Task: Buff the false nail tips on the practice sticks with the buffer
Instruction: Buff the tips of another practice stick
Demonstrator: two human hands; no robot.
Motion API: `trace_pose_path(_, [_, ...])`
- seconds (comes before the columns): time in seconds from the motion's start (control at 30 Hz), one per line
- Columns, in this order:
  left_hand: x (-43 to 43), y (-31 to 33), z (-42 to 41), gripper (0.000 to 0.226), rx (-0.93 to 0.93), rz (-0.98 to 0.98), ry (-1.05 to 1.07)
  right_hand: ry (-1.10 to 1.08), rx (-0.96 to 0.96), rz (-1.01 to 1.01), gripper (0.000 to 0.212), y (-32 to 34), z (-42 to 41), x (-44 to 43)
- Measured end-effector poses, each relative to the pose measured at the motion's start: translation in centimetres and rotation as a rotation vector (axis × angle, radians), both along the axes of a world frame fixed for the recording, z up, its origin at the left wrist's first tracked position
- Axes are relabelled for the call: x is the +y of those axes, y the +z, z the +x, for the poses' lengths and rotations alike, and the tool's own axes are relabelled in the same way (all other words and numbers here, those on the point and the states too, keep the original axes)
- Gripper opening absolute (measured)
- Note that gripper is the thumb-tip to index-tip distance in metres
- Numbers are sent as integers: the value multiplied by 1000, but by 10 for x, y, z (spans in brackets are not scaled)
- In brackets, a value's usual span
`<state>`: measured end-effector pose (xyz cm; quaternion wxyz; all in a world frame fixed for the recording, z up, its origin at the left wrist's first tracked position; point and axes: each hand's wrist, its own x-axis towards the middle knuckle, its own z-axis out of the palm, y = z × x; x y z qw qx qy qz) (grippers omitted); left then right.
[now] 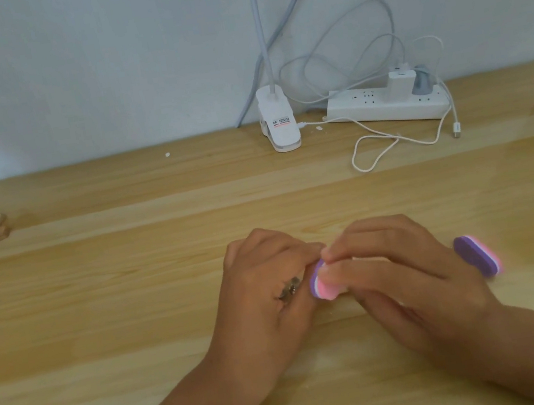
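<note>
Well in front of the power strip (383, 109), the left hand (263, 282) grips the practice sticks (289, 292) steady while the right hand (402, 282) pinches a pink-and-purple buffer (323, 287) against them, nail tips hidden.

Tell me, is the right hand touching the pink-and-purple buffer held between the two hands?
Touching. The head view shows the right hand with its thumb and fingers closed on the pink face of the buffer, with no gap between them.

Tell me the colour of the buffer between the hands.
The buffer is pink with a purple and white edge; head view.
</note>
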<state>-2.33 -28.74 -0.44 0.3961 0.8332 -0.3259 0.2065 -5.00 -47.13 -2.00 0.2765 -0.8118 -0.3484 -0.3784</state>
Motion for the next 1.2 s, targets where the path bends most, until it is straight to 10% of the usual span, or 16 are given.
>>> trace_pose_path(0.57, [-1, 1, 1, 9, 148, -147, 23, -180, 151, 239, 23, 6, 6, -16])
trace_pose_path(1.2, [1, 3, 0, 10, 204, -176, 3, -15, 89, 16, 30, 5, 2, -4])
